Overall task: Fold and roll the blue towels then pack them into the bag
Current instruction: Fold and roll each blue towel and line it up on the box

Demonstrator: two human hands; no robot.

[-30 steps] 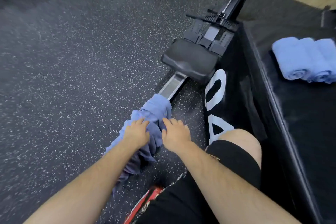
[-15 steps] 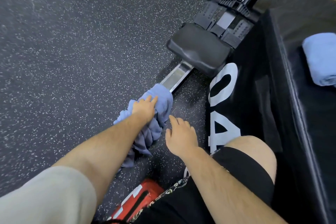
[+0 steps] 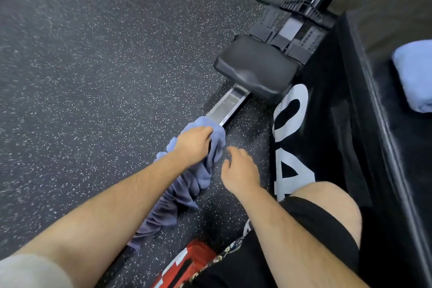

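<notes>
A crumpled blue towel (image 3: pixel 196 180) lies draped over the metal rail (image 3: pixel 228 106) of a rowing machine on the speckled floor. My left hand (image 3: pixel 192 145) grips the towel's upper end, fingers curled into the cloth. Just to the right, my right hand (image 3: pixel 239 172) hovers beside the towel with loosely bent fingers and holds nothing. A rolled blue towel (image 3: pixel 415 77) rests on top of the black padded box (image 3: pixel 383 147) at the far right, partly cut off by the frame edge. No bag can be made out for certain.
The rower's black seat (image 3: pixel 256 70) and footrests (image 3: pixel 292 28) sit ahead on the rail. The black box with white lettering (image 3: pixel 288 142) stands close on the right, by my bare knee (image 3: pixel 327 203). A red object (image 3: pixel 187 262) lies near my lap. Dark speckled floor (image 3: pixel 93 77) spreads left.
My right hand has come off the towel and drawn slightly right. My left hand has slid up the towel and closed on its upper end. The view shifted right.
</notes>
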